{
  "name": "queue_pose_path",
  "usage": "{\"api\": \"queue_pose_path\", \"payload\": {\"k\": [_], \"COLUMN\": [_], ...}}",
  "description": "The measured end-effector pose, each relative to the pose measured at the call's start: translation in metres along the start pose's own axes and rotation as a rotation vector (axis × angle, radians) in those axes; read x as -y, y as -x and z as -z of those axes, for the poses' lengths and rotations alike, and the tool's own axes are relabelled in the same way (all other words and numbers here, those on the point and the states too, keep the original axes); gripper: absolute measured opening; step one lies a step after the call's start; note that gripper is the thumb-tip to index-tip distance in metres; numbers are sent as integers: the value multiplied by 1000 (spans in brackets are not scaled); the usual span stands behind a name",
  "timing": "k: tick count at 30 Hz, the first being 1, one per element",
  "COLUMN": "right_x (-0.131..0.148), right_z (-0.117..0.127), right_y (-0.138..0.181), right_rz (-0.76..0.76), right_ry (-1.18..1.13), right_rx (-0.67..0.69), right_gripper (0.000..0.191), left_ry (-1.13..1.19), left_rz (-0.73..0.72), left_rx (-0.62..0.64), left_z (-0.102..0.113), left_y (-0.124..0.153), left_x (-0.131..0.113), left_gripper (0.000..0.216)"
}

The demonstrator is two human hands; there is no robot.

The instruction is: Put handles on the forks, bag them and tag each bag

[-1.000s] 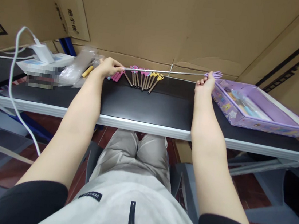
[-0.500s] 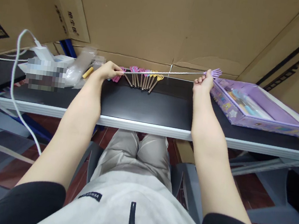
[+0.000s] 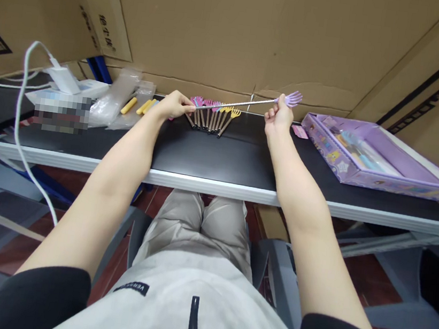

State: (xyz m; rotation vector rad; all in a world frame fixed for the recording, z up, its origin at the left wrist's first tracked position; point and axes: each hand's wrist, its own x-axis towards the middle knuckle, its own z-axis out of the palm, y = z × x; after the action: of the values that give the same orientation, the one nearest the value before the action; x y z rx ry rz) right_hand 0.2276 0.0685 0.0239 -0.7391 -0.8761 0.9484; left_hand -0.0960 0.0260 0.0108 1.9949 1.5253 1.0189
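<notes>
A telescopic back scratcher (image 3: 247, 103) with a purple claw-shaped head spans the gap between my hands, its thin metal rod slanting up to the right. My left hand (image 3: 175, 106) pinches the rod's left end. Fingers of my right hand (image 3: 280, 116) are closed around the other end, just below the purple head. Behind the rod, several short back scratchers (image 3: 212, 119) with pink, blue and yellow heads lie fanned out on the black table (image 3: 216, 158). Part of that row is hidden by my left hand.
At the right stands an open purple box (image 3: 383, 180) with packaged items inside. Left of my hand lie yellow handles (image 3: 129, 105) and clear plastic bags (image 3: 110, 101). A white charger (image 3: 64, 79) with a cable sits further left. Cardboard (image 3: 221, 30) walls the back.
My hands have come closer together, the right moving left and the left moving right. The rod between them is shorter. A pink card beside the box now shows.
</notes>
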Motion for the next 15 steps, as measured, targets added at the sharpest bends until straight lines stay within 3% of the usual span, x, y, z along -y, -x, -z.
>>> {"api": "queue_pose_path", "payload": {"k": [3, 7, 11, 15], "right_x": [-2, -7, -6, -2], "right_z": [-7, -29, -45, -47], "right_y": [11, 43, 71, 77], "right_rz": [-84, -158, -185, -185], "right_ry": [-41, 9, 44, 53], "right_rx": [-38, 66, 147, 161], "right_gripper": [61, 53, 51, 53], "left_ry": [-17, 41, 45, 23], "left_rz": [46, -22, -56, -49], "left_rx": [-9, 51, 38, 16], "left_z": [-9, -28, -40, -42], "left_y": [7, 10, 12, 14], "left_x": [-21, -44, -55, -60], "left_gripper": [13, 17, 19, 17]}}
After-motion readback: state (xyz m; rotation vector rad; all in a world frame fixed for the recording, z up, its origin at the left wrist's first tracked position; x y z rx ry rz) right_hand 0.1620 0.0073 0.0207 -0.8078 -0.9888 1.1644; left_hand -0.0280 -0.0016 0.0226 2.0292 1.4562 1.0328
